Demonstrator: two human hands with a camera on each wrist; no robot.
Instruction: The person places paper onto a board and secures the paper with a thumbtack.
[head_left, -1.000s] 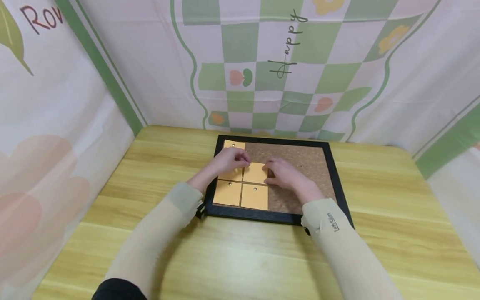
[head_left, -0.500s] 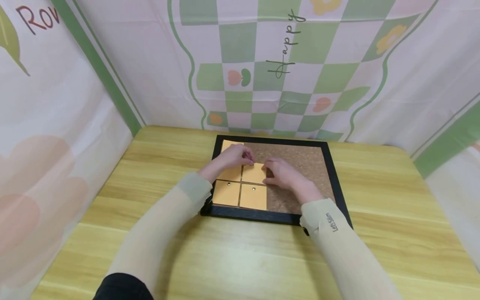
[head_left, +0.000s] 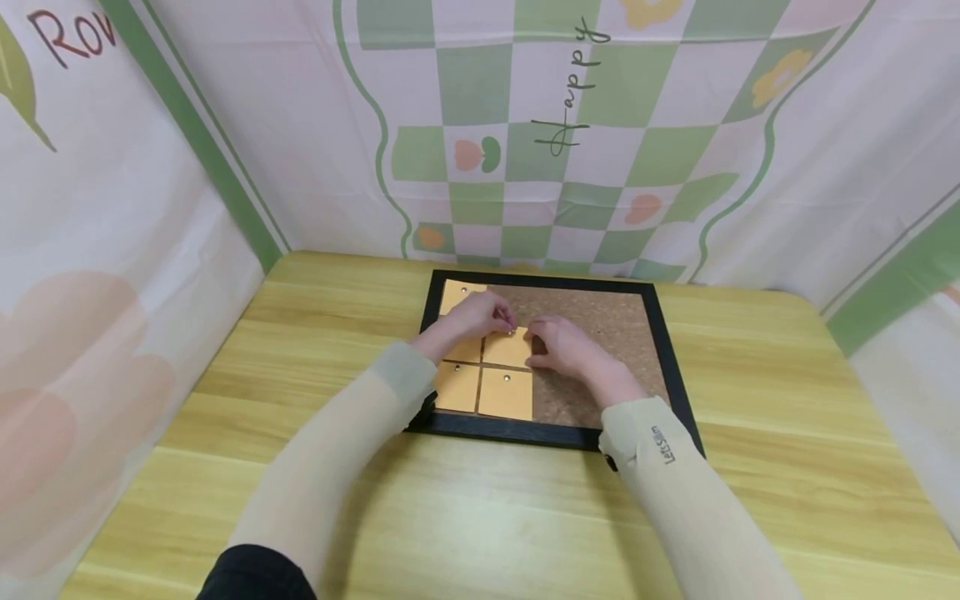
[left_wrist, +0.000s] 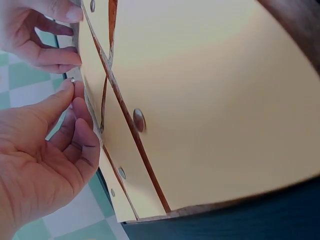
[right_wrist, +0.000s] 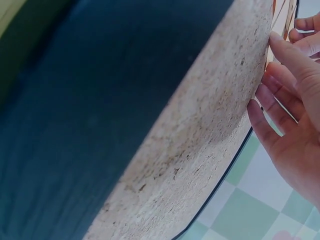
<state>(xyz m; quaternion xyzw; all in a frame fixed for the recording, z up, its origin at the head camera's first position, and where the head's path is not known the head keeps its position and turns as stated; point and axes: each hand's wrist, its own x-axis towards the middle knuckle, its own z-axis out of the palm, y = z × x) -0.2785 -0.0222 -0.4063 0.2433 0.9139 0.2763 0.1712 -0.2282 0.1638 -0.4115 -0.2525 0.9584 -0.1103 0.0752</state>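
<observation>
My left hand [head_left: 478, 314] pinches a small silver thumbtack [left_wrist: 73, 80] between thumb and index finger, at the top edge of an orange square note [head_left: 506, 350]. Fingertips of my right hand [head_left: 567, 345] touch that note's right side and the bare cork; its fingers are only gently bent. The note lies on a corkboard [head_left: 611, 333] with a black frame. Several other orange notes are on the board's left part, among them a front one [head_left: 504, 400] with a silver tack [head_left: 507, 378] near its top. My left hand partly covers the notes behind it.
The corkboard lies on a wooden table [head_left: 480, 517], close to a patterned cloth [head_left: 540, 108] hanging behind. Another cloth [head_left: 112, 250] hangs along the left side. Bare cork takes up the board's right part.
My left hand has shifted slightly right along the note's top edge, uncovering the tack on the back-left note. The right hand keeps its place on the note's right side.
</observation>
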